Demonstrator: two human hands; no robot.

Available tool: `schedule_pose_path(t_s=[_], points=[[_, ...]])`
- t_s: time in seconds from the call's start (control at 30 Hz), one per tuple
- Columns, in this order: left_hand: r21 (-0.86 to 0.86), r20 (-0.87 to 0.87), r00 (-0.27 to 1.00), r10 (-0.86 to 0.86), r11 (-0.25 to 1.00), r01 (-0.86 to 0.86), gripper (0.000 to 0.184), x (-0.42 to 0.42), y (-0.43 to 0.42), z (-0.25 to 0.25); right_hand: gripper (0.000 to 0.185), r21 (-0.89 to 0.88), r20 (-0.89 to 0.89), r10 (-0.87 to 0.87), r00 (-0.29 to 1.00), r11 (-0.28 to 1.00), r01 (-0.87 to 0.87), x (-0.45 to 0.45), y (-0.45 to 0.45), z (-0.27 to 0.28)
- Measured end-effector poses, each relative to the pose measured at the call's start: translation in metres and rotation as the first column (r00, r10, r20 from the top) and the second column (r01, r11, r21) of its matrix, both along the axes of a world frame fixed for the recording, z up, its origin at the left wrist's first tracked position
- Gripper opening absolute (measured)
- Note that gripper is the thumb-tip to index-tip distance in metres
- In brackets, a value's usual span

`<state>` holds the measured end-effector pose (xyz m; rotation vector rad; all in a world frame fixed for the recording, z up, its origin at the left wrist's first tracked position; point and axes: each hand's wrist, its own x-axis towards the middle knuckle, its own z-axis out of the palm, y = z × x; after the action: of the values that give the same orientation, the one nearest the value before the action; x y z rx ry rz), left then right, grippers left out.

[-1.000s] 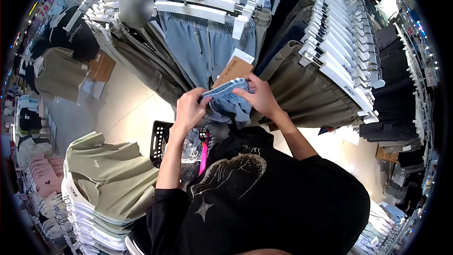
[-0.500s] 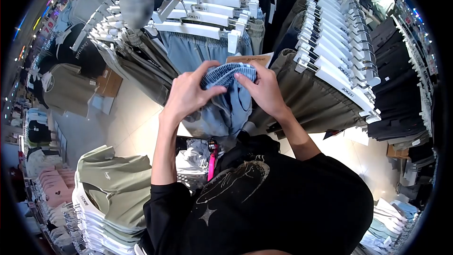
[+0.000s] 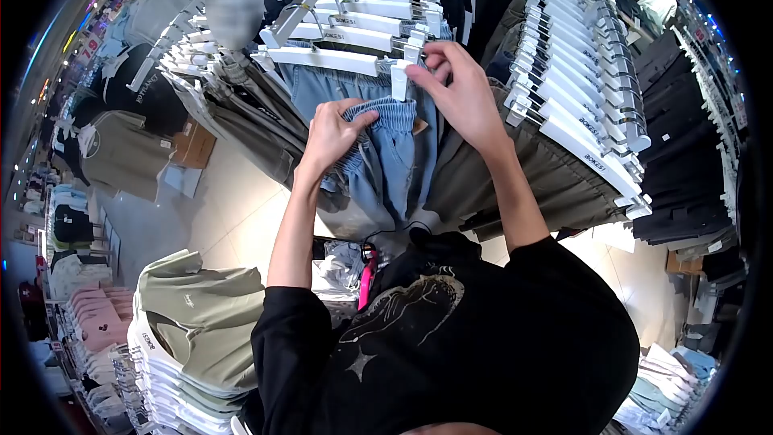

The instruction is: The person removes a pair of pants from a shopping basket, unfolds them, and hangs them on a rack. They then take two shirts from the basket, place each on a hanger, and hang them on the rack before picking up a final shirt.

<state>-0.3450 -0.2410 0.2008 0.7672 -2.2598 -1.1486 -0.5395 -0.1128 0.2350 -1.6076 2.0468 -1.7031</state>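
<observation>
Light blue denim trousers (image 3: 394, 157) with a gathered elastic waistband hang below the front white hanger (image 3: 322, 58). My left hand (image 3: 332, 130) is closed on the waistband, thumb on top, at its left part. The waistband's right end meets the white hanger clip (image 3: 399, 82). My right hand (image 3: 459, 84) pinches this clip, thumb at its front and fingers curled behind its top. A bit of brown tag (image 3: 420, 126) shows beside the waistband. Whether the clip's jaws are parted is too small to tell.
More white hangers with trousers fill the rack behind. At right, a rail (image 3: 624, 72) carries dark olive trousers (image 3: 531, 181) on white hangers. Sage green tops (image 3: 205, 314) hang at lower left. A cardboard box (image 3: 192, 145) stands on the tiled floor (image 3: 229, 209) at left.
My right hand has let go of the waistband and moved up to the hanger clip. The trousers' waistband has shifted up under the clip, with my left hand still on it.
</observation>
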Motion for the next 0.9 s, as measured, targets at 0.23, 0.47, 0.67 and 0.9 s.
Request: schedule_pose_path(t_s=[0.23,0.47,0.67,0.9], points=[[-0.066,0.031,0.997,0.071,0.995,-0.069,0.024,0.002,0.006,0.025,0.029,0.084,0.003,0.110,0.994,0.990,-0.110,0.007,-0.019,0.000],[-0.088,-0.014,0.997,0.070,0.994,-0.071,0.025,0.011,0.010,0.017,0.026,-0.002,0.131,0.170,0.977,0.985,-0.171,-0.002,-0.025,-0.007],[-0.106,-0.087,0.992,0.087,0.990,-0.096,0.025,0.015,0.021,0.015,0.019,0.012,0.145,0.187,0.972,0.982,-0.191,0.001,-0.029,-0.014],[-0.205,-0.158,0.985,0.061,0.974,-0.093,0.025,0.020,0.023,0.007,0.017,0.020,0.240,0.217,0.946,0.973,-0.228,0.001,-0.029,-0.014]])
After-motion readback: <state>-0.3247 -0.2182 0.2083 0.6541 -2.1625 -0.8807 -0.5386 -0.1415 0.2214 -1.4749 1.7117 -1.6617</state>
